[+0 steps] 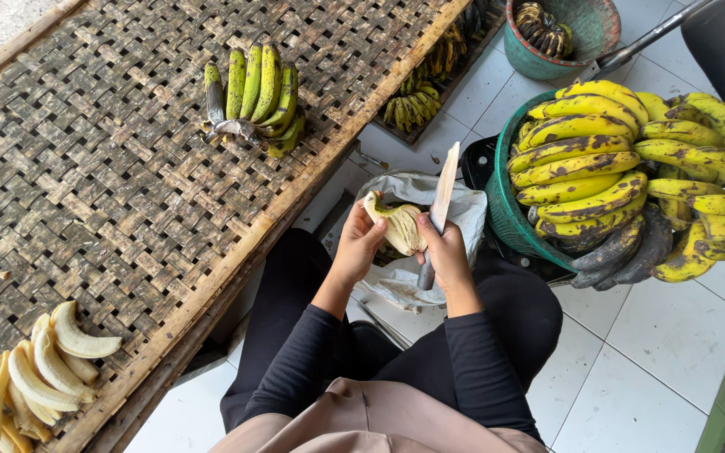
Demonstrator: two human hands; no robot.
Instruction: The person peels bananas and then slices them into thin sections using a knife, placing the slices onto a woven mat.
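I am seeing the left hand (360, 243) gripping a half-peeled pale banana (398, 225), fingers closed around it, while the right hand (445, 250) is clasping a long-bladed knife (443, 197) beside it.

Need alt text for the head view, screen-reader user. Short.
Seen from above, a seated person's left hand holds a partly peeled banana while the right hand holds a knife against it. A green basket heaped with spotted yellow bananas stands to the right; a woven mat on the left carries peeled bananas and a green bunch.
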